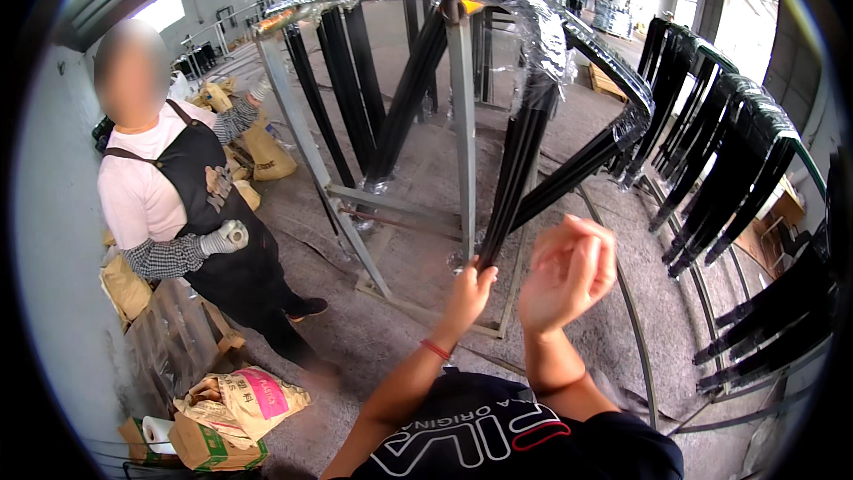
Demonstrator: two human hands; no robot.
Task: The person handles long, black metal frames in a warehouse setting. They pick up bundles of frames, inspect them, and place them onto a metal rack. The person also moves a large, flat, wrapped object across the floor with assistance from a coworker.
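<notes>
Grey floor [666, 329]; left hand [471, 296] around black bars [518, 176], right hand [569, 277] half-open.

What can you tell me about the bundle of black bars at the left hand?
The bundle of black bars is several long, straight, slim pieces lying side by side, perhaps metal. It slants down toward the wearer, beside a grey post. Shiny, crinkled clear wrap covers its top. The left hand touches its lower end; how firmly, I can't tell.
</notes>
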